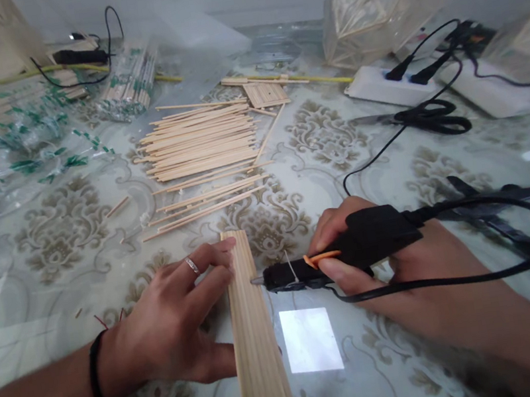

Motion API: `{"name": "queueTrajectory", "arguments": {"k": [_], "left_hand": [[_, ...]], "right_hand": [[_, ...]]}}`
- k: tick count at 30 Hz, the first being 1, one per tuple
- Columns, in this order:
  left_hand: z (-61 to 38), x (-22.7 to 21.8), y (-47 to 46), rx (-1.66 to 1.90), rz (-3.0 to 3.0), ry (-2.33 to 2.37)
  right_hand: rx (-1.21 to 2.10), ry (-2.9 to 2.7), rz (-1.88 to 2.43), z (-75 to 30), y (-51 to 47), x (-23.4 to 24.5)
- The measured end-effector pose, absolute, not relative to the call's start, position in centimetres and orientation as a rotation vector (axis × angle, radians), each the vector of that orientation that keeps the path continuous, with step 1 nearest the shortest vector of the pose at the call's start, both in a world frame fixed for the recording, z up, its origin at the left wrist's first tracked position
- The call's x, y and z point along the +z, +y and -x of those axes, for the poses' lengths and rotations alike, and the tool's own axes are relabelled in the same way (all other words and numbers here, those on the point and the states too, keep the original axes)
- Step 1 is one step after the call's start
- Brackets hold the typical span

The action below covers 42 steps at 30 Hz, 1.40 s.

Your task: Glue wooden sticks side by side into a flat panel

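"Around a black glue gun [376, 234], is that where the right hand [407, 270] is closed?"

"Yes, thumb and fingers wrap its body, near the orange trigger [322, 257]. The metal nozzle [258, 281] points left, at the right edge of a narrow wooden panel [254, 334]; whether it touches, I can't tell."

"And the left hand [173, 320]?"

"Palm down, thumb well apart from the fingers. Its fingertips are on the panel's upper left part, and the thumb runs out of sight at the left edge. I can't tell whether it grips or only steadies. It wears a silver ring [192, 266], with a black band [93, 370] at the wrist."

"Where does the panel lie?"

"Between both hands, lengthwise, running off the bottom of the view, over a table [106, 277] with a floral pattern."

"What's beyond?"

"Past its upper end, loose thin sticks [203, 140] lie mostly side by side, with a small stick mat [267, 93] behind them. To the right are scissors [398, 117], just in front of a white power strip [388, 88] with black plugs in it."

"Farther off?"

"Packed sticks [128, 82] and clear wrapping [34, 141] at the left, a wooden framework [367, 14] at the back right."
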<state>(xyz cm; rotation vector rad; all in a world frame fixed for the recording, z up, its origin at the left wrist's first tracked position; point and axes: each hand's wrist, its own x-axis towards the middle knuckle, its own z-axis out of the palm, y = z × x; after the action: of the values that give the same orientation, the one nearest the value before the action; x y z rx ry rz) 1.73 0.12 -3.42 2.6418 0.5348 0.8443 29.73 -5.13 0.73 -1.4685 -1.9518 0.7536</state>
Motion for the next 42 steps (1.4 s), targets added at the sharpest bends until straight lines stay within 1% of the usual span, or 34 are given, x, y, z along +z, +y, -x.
{"name": "queueTrajectory", "arguments": {"k": [7, 16, 32, 42], "left_hand": [[-1.54, -3.52, 0.03, 0.849, -2.650, 0.532], [-1.61, -3.52, 0.01, 0.828, -2.662, 0.546], [-1.50, -3.83, 0.09, 0.853, -2.640, 0.513], [-1.62, -3.70, 0.02, 0.867, -2.666, 0.528]], "right_hand": [[0.764, -1.956, 1.409, -30.29, -5.24, 0.03], [0.770, -1.958, 1.453, -29.66, -5.25, 0.92], [0.739, -1.977, 1.429, -29.94, -5.27, 0.53], [0.825, -1.945, 1.443, -29.99, -5.51, 0.66]]}}
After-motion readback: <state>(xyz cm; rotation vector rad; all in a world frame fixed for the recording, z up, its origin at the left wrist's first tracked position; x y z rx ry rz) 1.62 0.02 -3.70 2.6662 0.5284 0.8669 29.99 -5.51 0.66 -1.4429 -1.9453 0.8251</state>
